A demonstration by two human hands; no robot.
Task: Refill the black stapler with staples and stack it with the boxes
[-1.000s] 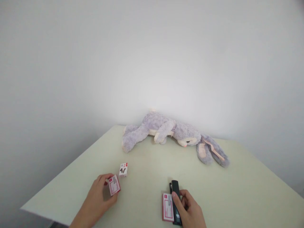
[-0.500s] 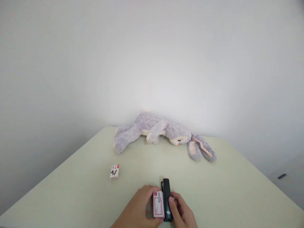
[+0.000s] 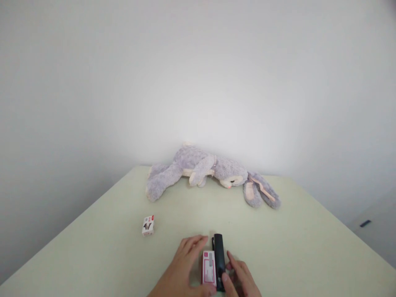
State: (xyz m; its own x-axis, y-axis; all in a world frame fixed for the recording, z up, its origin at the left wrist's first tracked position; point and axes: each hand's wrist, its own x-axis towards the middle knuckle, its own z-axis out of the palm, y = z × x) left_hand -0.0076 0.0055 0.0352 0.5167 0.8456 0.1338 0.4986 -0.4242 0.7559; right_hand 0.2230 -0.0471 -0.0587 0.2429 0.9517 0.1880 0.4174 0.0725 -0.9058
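A small white box with pink-red print (image 3: 209, 268) lies against the left side of a black stapler (image 3: 219, 258) near the table's front. My left hand (image 3: 182, 270) is open around the box, its fingers spread beyond the far end and its thumb at the near end, perhaps still touching. To the right of the stapler, my right hand (image 3: 243, 278) has its fingers apart. Its thumb tip is at the stapler's near end; contact there cannot be made out.
A smaller white box with a stapler-like picture (image 3: 148, 225) stands left on the pale green table (image 3: 102, 247). Along the back by the wall lies a grey-purple plush rabbit (image 3: 198, 165) on its side. A small dark object (image 3: 365, 223) is beyond the table's right edge.
My left fingers have lifted away from the printed box and spread. My right fingers have come off the stapler's side. Box and stapler stay side by side, slightly shifted in view.
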